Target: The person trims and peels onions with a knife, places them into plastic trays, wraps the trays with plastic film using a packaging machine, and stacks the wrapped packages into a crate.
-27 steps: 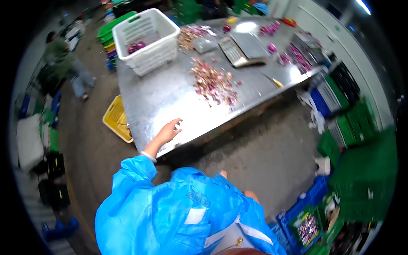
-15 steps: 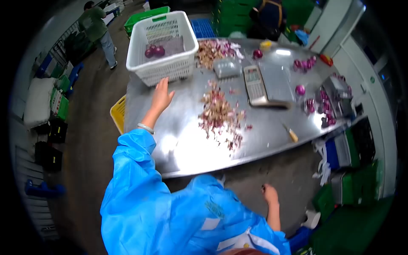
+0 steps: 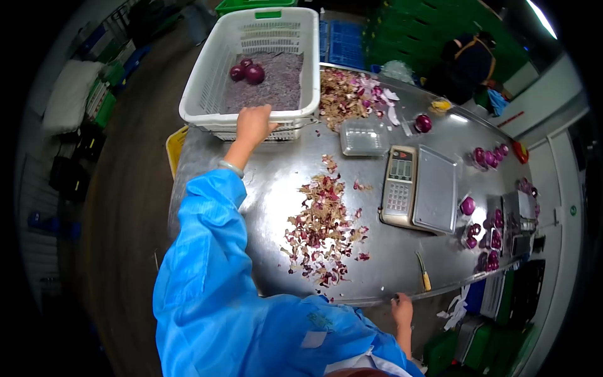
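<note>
Over a steel table (image 3: 397, 257), I see the left hand (image 3: 254, 124) gripping the near rim of the white basket (image 3: 210, 88) above it, upper left; the right hand (image 3: 402, 309), lower right, is farther, its grip unclear.

Steel table (image 3: 377, 264) on dark floor (image 3: 119, 239) — pale wall (image 3: 545, 164) at right, strip light (image 3: 541, 19) (bright white) above.
</note>
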Demonstrator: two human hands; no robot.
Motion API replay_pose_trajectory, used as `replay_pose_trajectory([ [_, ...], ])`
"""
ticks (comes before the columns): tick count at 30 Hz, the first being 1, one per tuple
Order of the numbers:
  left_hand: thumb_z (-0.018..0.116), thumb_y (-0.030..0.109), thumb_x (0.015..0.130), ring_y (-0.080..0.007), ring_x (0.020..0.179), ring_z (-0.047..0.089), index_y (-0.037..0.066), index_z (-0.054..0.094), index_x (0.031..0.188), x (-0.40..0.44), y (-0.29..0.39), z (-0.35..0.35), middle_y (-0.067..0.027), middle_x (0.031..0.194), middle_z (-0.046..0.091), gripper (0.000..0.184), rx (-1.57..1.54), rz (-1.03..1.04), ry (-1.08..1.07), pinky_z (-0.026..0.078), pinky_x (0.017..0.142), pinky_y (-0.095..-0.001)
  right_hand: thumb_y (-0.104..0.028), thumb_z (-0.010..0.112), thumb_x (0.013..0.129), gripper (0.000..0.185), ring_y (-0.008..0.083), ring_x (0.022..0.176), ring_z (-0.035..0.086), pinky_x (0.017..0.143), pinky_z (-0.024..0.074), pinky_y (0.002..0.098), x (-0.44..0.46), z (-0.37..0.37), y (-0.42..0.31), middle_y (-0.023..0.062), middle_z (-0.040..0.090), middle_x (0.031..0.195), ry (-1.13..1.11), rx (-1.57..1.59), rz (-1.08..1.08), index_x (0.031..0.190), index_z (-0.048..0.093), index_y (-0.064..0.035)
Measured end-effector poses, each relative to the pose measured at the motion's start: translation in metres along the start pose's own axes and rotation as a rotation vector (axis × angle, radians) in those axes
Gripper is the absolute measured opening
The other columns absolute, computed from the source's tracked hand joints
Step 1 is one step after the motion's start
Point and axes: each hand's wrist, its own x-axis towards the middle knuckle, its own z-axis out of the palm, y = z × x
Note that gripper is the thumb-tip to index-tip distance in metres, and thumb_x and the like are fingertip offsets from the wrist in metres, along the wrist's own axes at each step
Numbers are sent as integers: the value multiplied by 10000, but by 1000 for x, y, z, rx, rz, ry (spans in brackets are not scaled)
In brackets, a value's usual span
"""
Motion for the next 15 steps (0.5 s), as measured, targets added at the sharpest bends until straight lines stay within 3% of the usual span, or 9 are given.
replay_pose_trajectory([
  [2, 802, 379, 719, -308, 835, 666, 88, 609, 833, -13, 14, -13, -103, 816, 688, 367, -30, -3, 15, 460, 769, -453, -49, 704, 769, 437, 418, 1079, 580, 893, 492, 489, 36, -22, 13, 209, 625, 1134, 150, -184, -78, 1189, 583, -31],
  [5, 790, 305, 694, -307, 820, 645, 89, 588, 800, -29, 17, -26, -102, 793, 665, 314, -34, -3, -14, 443, 754, -447, -88, 734, 757, 565, 447, 1177, 500, 935, 472, 520, 98, -21, 33, 218, 523, 1262, 192, -251, 7, 1255, 478, -11],
  [8, 791, 292, 686, -308, 814, 644, 91, 592, 822, -58, 19, -38, -107, 806, 665, 314, -34, -8, -63, 442, 751, -445, -94, 721, 742, 635, 453, 1146, 519, 921, 478, 552, 136, 11, 70, 197, 522, 1265, 124, -270, 259, 1313, 448, -49],
  [12, 797, 283, 687, -280, 812, 625, 104, 573, 819, -78, 17, -50, -72, 778, 635, 316, -44, 25, -69, 434, 758, -419, -73, 667, 748, 562, 465, 1143, 515, 935, 479, 567, 159, 36, 87, 215, 509, 1244, 34, -229, 275, 1264, 444, -43],
  [15, 814, 361, 692, -269, 790, 607, 107, 560, 804, -82, 21, -66, -59, 757, 611, 376, -80, 27, -103, 423, 749, -406, -98, 713, 741, 575, 437, 1097, 549, 908, 507, 526, 167, 24, 82, 189, 519, 1221, 22, -362, 243, 1250, 453, -41],
])
